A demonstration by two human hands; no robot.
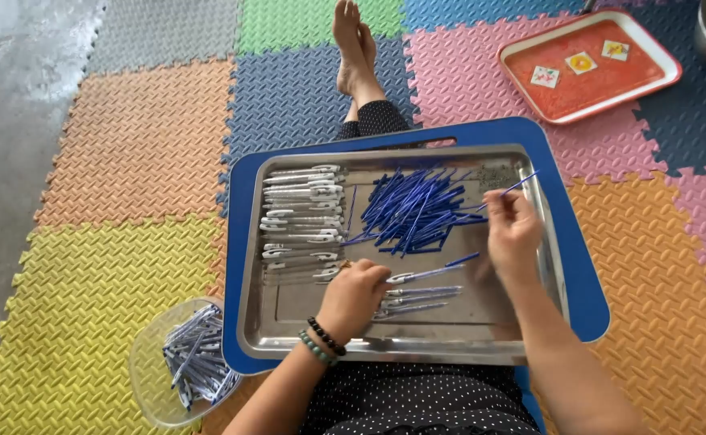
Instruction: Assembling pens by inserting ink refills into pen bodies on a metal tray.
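A pen barrel lies pinched in my left hand near the steel tray's front edge. My right hand grips a blue refill, apparently between fingertips, toward the tray's far right corner.

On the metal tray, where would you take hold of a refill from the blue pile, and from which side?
Take one blue refill at its lower-left end, coming from above on the pile's near-left edge. The thin rods lie fanned and overlapping, so single ends stick out onto bare metal tray there. That keeps the grip away from the right hand.
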